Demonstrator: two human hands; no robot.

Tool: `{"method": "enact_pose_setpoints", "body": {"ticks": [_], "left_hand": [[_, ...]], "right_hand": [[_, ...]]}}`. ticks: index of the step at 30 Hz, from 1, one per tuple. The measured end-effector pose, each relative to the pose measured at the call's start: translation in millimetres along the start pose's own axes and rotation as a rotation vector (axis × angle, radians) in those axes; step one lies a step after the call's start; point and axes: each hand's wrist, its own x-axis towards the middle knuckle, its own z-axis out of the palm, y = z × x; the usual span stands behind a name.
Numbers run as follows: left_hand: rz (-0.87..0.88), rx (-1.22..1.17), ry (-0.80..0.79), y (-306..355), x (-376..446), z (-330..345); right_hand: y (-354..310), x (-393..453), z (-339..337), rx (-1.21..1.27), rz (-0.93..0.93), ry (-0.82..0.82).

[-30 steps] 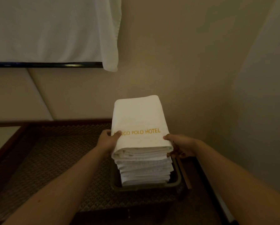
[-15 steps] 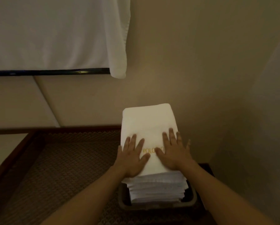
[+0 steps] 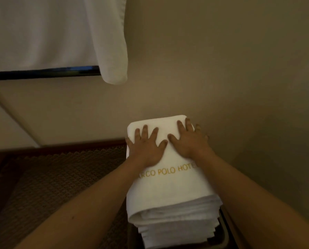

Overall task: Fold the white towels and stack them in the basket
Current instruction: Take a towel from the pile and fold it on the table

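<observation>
- We press both palms flat on the top towel (image 3: pixel 169 187): our left hand (image 3: pixel 146 148) and right hand (image 3: pixel 189 141) lie side by side, fingers straight and spread, gripping nothing.
- Half a second ago our palms covered the gold lettering nearer the front edge of this towel; now they sit at its far end, so the lettering shows between our forearms. A second ago we held the towel by its sides.
- We judge this to be a smoothing pass from front to back, which means the towel is already placed and only being flattened.
- The top towel crowns the stack of folded towels (image 3: pixel 177 230), which stands in the basket (image 3: pixel 224 236) and rises well above its rim.
- Beyond the stack and up to the left, a white cloth (image 3: pixel 51 33) hangs over a dark rail (image 3: pixel 42 73); whether it is another towel to fold, we cannot tell.
- Left of the stack lies a dark woven surface (image 3: pixel 51 186).
- The first letter of the wording hides under our left forearm and the last under our right.
- The basket is mostly hidden: only part of its dark rim shows, and the frame edge cuts off its base.
- Dim light blurs the lower layers, so we cannot count the towels.
</observation>
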Motion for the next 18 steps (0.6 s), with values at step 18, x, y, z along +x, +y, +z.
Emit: {"method": "enact_pose_setpoints", "body": {"ticks": [18], "left_hand": [[-0.02, -0.02, 0.217, -6, 11, 80]], "right_hand": [[26, 5, 81, 0.171, 0.035, 0.178]]}}
